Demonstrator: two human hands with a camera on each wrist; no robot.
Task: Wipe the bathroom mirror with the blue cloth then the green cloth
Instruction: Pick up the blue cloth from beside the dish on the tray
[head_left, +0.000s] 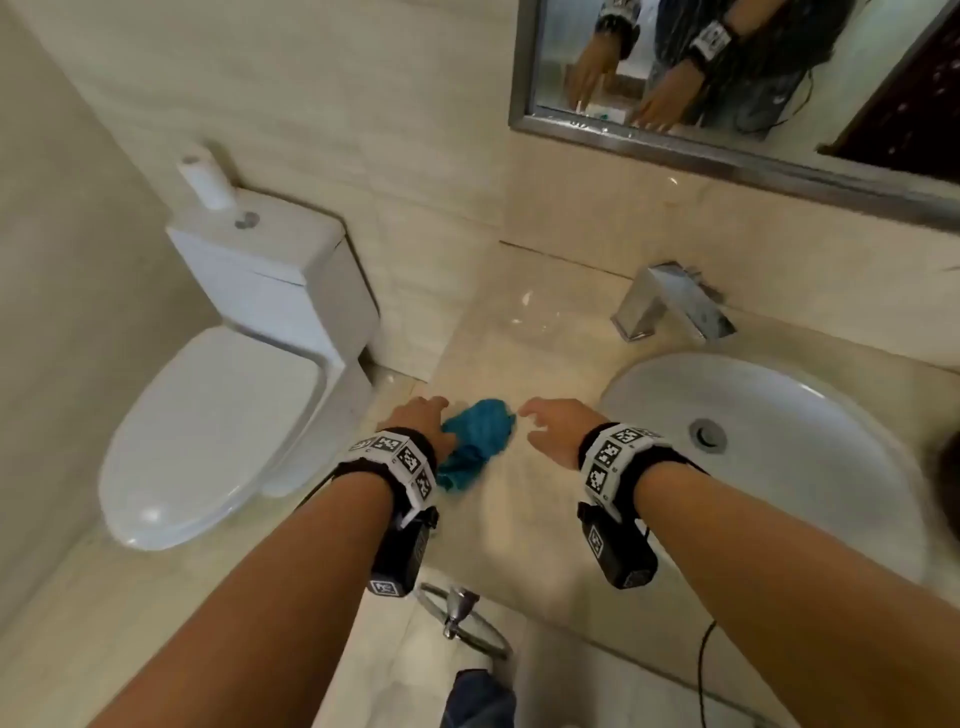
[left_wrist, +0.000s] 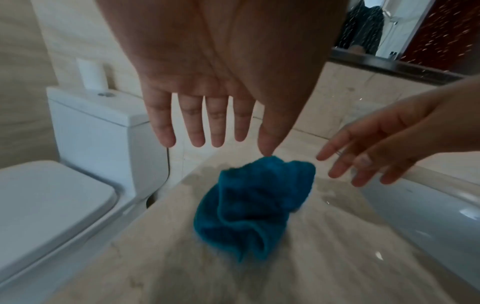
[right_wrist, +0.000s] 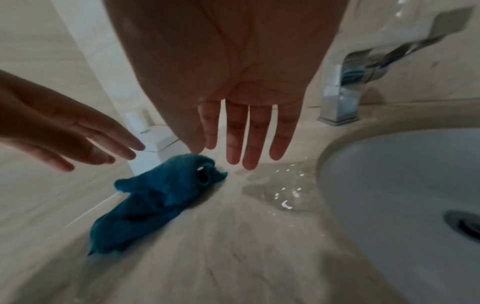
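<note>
A crumpled blue cloth (head_left: 475, 441) (left_wrist: 257, 201) (right_wrist: 158, 197) lies on the beige marble counter (head_left: 519, 519) left of the sink. My left hand (head_left: 418, 421) (left_wrist: 207, 123) hovers just left of and above it, fingers straight and spread, holding nothing. To the cloth's right my right hand (head_left: 553, 428) (right_wrist: 249, 133) is also open above the counter, its thumb tip close to the cloth's far end. The framed mirror (head_left: 727, 78) hangs on the wall above the counter and reflects both hands. No green cloth is in view.
A white oval sink (head_left: 779, 467) with a chrome tap (head_left: 675, 306) fills the right side. A wet patch (right_wrist: 278, 191) lies on the counter beside the sink. A white toilet (head_left: 223, 415) with a paper roll (head_left: 205, 179) on its tank stands left. A towel ring (head_left: 462, 618) hangs below the counter's edge.
</note>
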